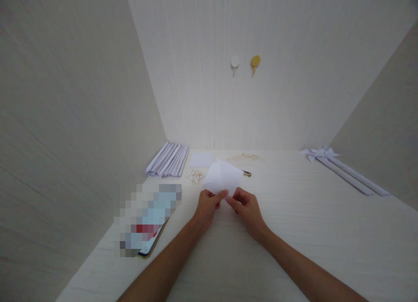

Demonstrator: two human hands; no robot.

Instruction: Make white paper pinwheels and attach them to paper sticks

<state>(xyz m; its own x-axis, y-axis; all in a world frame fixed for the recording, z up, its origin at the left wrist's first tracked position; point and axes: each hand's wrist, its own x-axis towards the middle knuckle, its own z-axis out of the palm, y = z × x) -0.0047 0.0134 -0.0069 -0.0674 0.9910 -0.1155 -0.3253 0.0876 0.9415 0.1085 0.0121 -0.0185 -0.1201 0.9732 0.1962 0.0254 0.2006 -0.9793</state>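
Both hands are at a white sheet of paper (223, 176), raised above the table with its near corner towards me. My left hand (209, 204) pinches the paper's lower left edge, its thumb lying over the near side. At the bottom corner, my right hand (244, 206) has thumb and forefinger closed on the paper. A crease seems to run down the sheet's middle. Partly hidden behind the paper, a small dark and brass-coloured tool (247, 173) pokes out on the right; its kind is unclear.
A bundle of rolled paper sticks (168, 160) lies back left, beside a stack of white paper squares (200, 159) and a pile of small pins (196, 176). A blurred-out phone (152, 239) lies left. Paper pinwheels (320, 153) on sticks lie right. Two hooks (255, 62) hang on the wall.
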